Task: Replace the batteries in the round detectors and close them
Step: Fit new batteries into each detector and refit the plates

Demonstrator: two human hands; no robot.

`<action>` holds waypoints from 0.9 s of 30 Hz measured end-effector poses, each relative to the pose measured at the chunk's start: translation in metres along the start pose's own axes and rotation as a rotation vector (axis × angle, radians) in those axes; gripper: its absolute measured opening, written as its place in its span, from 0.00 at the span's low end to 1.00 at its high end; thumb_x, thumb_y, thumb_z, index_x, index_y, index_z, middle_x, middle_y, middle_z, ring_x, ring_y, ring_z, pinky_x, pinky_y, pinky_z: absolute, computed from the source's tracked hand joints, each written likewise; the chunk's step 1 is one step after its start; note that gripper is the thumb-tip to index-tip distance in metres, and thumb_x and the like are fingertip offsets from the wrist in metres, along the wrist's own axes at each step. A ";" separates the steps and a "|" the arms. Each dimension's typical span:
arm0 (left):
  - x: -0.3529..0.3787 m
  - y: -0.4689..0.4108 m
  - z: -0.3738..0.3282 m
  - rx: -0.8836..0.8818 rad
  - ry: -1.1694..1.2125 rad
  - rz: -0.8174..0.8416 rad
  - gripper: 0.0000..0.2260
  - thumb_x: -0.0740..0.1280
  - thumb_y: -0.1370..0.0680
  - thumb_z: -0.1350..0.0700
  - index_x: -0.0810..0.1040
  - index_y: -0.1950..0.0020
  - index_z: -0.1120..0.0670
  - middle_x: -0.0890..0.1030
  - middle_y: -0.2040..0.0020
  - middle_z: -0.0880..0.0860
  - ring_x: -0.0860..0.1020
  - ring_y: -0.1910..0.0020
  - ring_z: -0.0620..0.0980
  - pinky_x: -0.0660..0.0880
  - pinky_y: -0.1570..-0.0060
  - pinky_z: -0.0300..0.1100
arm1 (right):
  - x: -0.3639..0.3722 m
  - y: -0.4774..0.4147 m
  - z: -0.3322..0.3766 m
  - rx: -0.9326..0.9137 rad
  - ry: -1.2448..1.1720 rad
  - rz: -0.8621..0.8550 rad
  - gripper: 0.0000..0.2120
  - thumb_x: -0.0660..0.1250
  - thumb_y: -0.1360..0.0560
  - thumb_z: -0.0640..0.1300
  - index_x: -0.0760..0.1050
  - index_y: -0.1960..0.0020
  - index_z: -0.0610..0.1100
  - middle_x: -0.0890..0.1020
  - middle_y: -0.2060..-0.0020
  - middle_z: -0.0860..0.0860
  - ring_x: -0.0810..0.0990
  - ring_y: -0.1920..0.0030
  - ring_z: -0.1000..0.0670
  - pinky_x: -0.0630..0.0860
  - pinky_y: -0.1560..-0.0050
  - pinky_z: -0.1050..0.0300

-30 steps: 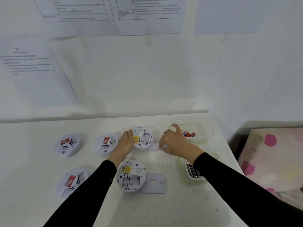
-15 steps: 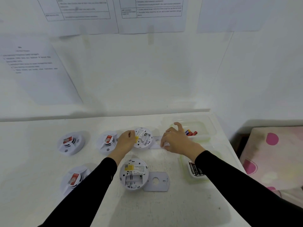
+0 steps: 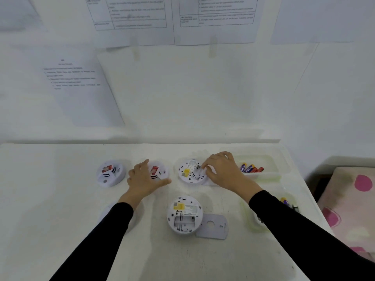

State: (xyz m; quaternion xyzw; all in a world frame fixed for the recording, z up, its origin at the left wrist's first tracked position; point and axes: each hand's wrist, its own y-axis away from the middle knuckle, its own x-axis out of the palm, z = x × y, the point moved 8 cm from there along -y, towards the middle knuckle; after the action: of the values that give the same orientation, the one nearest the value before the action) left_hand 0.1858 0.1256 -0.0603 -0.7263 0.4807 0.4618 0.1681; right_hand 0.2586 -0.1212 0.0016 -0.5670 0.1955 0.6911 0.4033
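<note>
Detectors (image 3: 110, 173): five, two of them open-backed.

Detectors (image 3: 184, 217) matt white plastic; tray (image 3: 263, 175) translucent plastic.

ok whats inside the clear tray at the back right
A few batteries lie along the tray's front wall. The right hand covers its left end, so that part is unseen.

On my remote monitor: a white table (image 3: 60, 199) stands against a white wall (image 3: 203, 98). A printed sheet with ruled boxes (image 3: 132, 15) hangs at the top of the wall, with a second ruled sheet (image 3: 217, 13) just beside it. A text sheet (image 3: 77, 88) hangs lower left, its print too blurred to read. A pale cloth with pink dots (image 3: 349, 199) lies beyond the table's right edge.
</note>
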 end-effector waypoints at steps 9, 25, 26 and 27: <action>-0.004 0.042 -0.059 0.064 1.485 0.522 0.42 0.75 0.37 0.48 0.67 0.26 0.60 0.77 0.37 0.62 0.77 0.40 0.59 0.76 0.39 0.54 | -0.010 0.004 0.056 0.051 -0.725 -0.055 0.15 0.64 0.21 0.51 0.75 0.36 0.51 0.77 0.38 0.57 0.73 0.37 0.57 0.68 0.33 0.56; 0.018 0.081 -0.144 0.032 1.650 0.710 0.23 0.56 0.19 0.41 0.76 0.34 0.54 0.81 0.40 0.59 0.83 0.45 0.57 0.80 0.47 0.55 | -0.069 0.025 0.050 -0.128 -0.279 -0.158 0.34 0.68 0.34 0.59 0.67 0.31 0.49 0.69 0.41 0.53 0.67 0.41 0.52 0.58 0.37 0.57; 0.020 0.081 -0.146 0.029 1.638 0.720 0.23 0.57 0.20 0.41 0.74 0.32 0.54 0.81 0.39 0.59 0.82 0.45 0.57 0.80 0.48 0.55 | -0.070 0.025 0.050 -0.142 -0.279 -0.140 0.34 0.70 0.34 0.56 0.67 0.31 0.48 0.69 0.40 0.53 0.67 0.41 0.52 0.58 0.37 0.57; 0.022 0.081 -0.147 0.028 1.627 0.728 0.25 0.58 0.21 0.41 0.73 0.30 0.55 0.80 0.39 0.60 0.82 0.45 0.57 0.81 0.49 0.55 | -0.071 0.025 0.050 -0.157 -0.271 -0.124 0.34 0.72 0.34 0.54 0.67 0.31 0.46 0.69 0.40 0.52 0.67 0.41 0.51 0.60 0.37 0.56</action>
State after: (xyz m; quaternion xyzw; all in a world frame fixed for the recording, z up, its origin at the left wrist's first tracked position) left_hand 0.1940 -0.0267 0.0136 -0.6294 0.6580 -0.1778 -0.3732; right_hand 0.2102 -0.1235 0.0774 -0.5093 0.0493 0.7481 0.4225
